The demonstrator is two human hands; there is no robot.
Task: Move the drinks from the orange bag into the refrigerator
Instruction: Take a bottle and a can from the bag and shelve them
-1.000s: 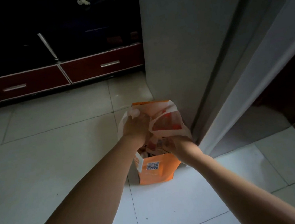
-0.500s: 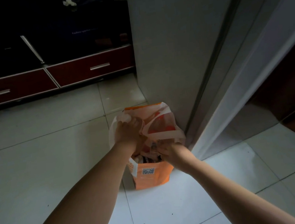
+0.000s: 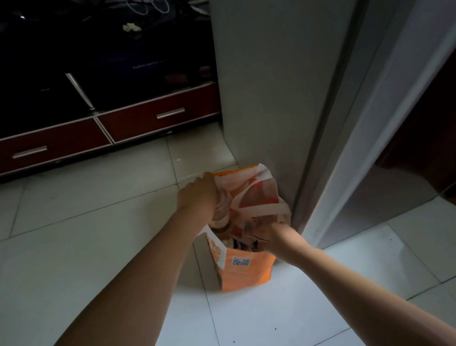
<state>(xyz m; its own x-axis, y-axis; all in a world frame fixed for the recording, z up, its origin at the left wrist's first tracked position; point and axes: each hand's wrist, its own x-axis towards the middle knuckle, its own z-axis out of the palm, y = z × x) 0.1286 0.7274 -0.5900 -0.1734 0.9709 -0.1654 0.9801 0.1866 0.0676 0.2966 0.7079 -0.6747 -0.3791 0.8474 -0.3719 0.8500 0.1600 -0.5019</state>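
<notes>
refrigerator (image 3: 281, 81): grey, touching orange bag (image 3: 249, 272) on its right. 
red drawer cabinet (image 3: 130, 124): well behind bag. 
orange bag: upright on tiles, mouth open. 
left hand (image 3: 196, 196): fingers curled round drink bottle (image 3: 223, 206) at bag's mouth. 
drink bottle: long axis near upright, base down in bag. 
right hand (image 3: 278, 235): at bag's right rim; fingers hidden, grip cannot be told.

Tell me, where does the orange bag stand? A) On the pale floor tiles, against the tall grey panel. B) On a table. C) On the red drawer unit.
A: the orange bag rests on the floor tiles beside the grey panel, while the left hand grips what looks like a bottle at its top.
</notes>
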